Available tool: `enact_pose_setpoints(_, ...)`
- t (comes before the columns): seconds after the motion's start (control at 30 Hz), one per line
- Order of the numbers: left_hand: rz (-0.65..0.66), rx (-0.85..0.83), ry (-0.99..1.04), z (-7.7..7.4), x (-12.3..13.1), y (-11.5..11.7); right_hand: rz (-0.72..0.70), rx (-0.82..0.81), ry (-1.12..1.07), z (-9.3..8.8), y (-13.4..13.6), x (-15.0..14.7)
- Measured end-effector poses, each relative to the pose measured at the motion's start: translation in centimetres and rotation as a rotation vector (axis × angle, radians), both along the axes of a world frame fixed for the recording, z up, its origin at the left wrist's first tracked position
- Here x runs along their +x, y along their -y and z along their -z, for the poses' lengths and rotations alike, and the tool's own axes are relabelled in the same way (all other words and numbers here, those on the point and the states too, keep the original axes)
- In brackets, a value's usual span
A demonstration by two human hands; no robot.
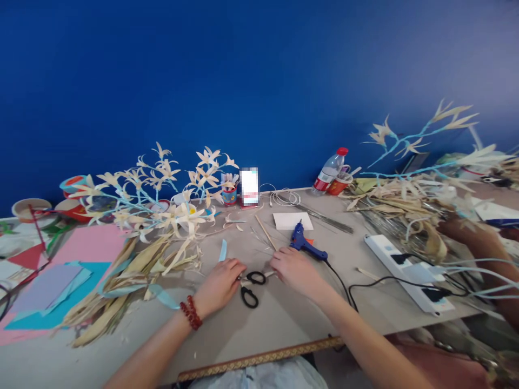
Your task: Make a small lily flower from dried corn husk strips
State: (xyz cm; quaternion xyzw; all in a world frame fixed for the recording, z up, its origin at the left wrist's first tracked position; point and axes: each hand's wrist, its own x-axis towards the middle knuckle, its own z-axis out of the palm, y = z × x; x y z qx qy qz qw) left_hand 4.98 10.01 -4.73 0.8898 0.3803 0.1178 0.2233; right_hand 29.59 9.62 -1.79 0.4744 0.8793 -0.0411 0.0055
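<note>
Both my hands rest on the grey table [284, 319] close together. My left hand [221, 285], with a red bead bracelet on its wrist, has its fingers curled at the blades of black-handled scissors [250, 287]. My right hand [295, 270] lies palm down just right of the scissors' handles, fingers curled over a thin pale strip; what it grips is too small to make out. A blue glue gun [305, 243] lies just behind my right hand, its black cord running right.
Pale leaf-strip flowers on blue stems [170, 200] and dried leaves [121, 286] fill the left. Coloured paper [52, 286] lies far left. A white power strip [405, 270], a water bottle [329, 173] and more leaf material [409, 200] are right. Another person's arm [482, 243] reaches in at right.
</note>
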Motion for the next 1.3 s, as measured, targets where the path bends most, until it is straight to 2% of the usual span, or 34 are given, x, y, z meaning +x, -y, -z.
enact_pose_setpoints(0.13,-0.036,-0.012,0.003,0.0,-0.7,-0.1,0.029,0.004,-0.023,-1.9,0.4,1.5)
enact_pose_setpoints(0.3,0.045,-0.055,0.080,-0.3,-1.1,-0.3,0.177,0.179,-0.191,-4.4,1.2,5.2)
enact_pose_setpoints(0.37,0.003,-0.099,0.193,-1.0,-1.0,-0.5,0.188,0.221,-0.264,-4.9,1.5,5.7)
enact_pose_setpoints(0.47,-0.111,-0.171,0.394,-2.8,-0.2,-0.8,0.128,0.207,-0.290,-5.3,1.5,4.5)
enact_pose_setpoints(0.57,-0.097,-0.224,0.395,-4.5,1.0,-0.7,0.022,0.162,-0.292,-5.6,0.9,1.9)
enact_pose_setpoints(0.63,-0.096,-0.210,0.344,-4.9,1.6,-0.5,-0.010,0.150,-0.317,-5.8,0.2,0.6)
enact_pose_setpoints(0.7,-0.141,-0.243,0.345,-4.5,1.9,-0.3,-0.034,0.135,-0.365,-5.9,-0.5,-0.2)
enact_pose_setpoints(0.8,-0.248,-0.392,0.464,-3.4,1.4,0.0,0.020,0.156,-0.511,-5.1,-0.9,-0.7)
enact_pose_setpoints(0.9,-0.432,-0.611,0.669,-2.3,0.7,0.0,0.318,0.163,-0.680,-2.7,0.0,-1.3)
enact_pose_setpoints(0.93,-0.486,-0.682,0.733,-2.1,0.5,0.0,0.411,0.111,-0.698,-1.7,0.6,-1.7)
enact_pose_setpoints(0.97,-0.526,-0.741,0.792,-1.9,0.3,0.0,0.442,0.019,-0.678,-0.7,1.2,-2.1)
enact_pose_setpoints(1.03,-0.558,-0.817,0.888,-1.6,0.0,-0.1,0.334,-0.155,-0.561,1.1,2.6,-3.1)
enact_pose_setpoints(1.1,-0.555,-0.850,0.960,-1.4,-0.1,-0.1,0.219,-0.176,-0.429,2.0,3.6,-4.1)
enact_pose_setpoints(1.17,-0.546,-0.871,1.011,-1.3,-0.1,-0.1,0.172,-0.154,-0.319,2.2,4.0,-4.9)
enact_pose_setpoints(1.3,-0.548,-0.890,1.048,-1.3,-0.2,-0.1,0.172,-0.164,-0.204,1.5,3.9,-5.4)
